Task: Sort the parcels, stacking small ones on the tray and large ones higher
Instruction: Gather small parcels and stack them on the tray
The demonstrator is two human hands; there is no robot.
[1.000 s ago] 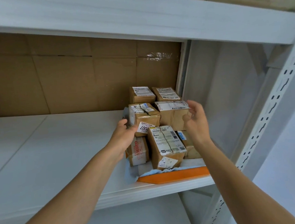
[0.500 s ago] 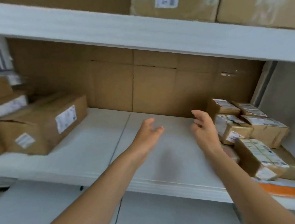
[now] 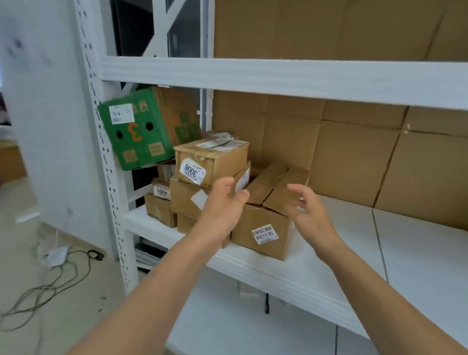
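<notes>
A pile of brown cardboard parcels sits at the left end of the white shelf [image 3: 263,262]. On top lies a parcel labelled 3006 [image 3: 211,159], over a wider parcel [image 3: 189,198]. To their right stands a larger box labelled 56-3-3304 [image 3: 263,231]. Small parcels, one marked 4001 [image 3: 161,190], are at the far left. My left hand [image 3: 224,206] hovers in front of the wider parcel, fingers apart, holding nothing. My right hand [image 3: 309,216] is open just right of the larger box, blurred. The tray is out of view.
A tilted green box marked 3 [image 3: 135,129] leans above the pile against the perforated white upright [image 3: 107,160]. Cardboard sheets [image 3: 366,151] line the shelf back. Cables [image 3: 47,290] lie on the floor at left. A lower shelf board [image 3: 270,344] shows beneath.
The view has swung left from the tray of small parcels to the shelf's left end. Both hands, holding nothing, now reach at the pile of brown parcels there.
</notes>
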